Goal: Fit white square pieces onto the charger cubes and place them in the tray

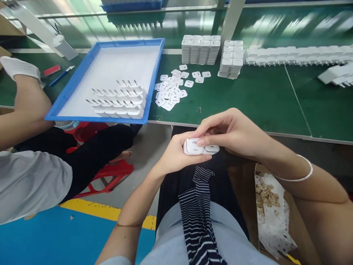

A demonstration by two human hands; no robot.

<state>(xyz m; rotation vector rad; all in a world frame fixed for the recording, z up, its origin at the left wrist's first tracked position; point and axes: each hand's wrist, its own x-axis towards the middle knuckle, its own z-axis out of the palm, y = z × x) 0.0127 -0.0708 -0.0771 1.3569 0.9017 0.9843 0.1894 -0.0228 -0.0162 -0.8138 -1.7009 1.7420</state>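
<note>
My left hand [176, 154] grips a small white charger plug [193, 147] over my lap, just below the edge of the green table [261, 99]. My right hand [234, 130] comes over it from the right, its fingertips pressing on the plug's face and a white cover piece [211, 148] beside it. A thin bangle circles my right wrist. Both hands touch the same plug.
A blue tray [82, 77] holds rows of white plugs [118, 101]. Loose white covers [172, 90] lie on the table, with stacked white parts [201, 49] behind. A co-worker's arm [24, 106] sits at left. A cardboard box [271, 209] stands at my right.
</note>
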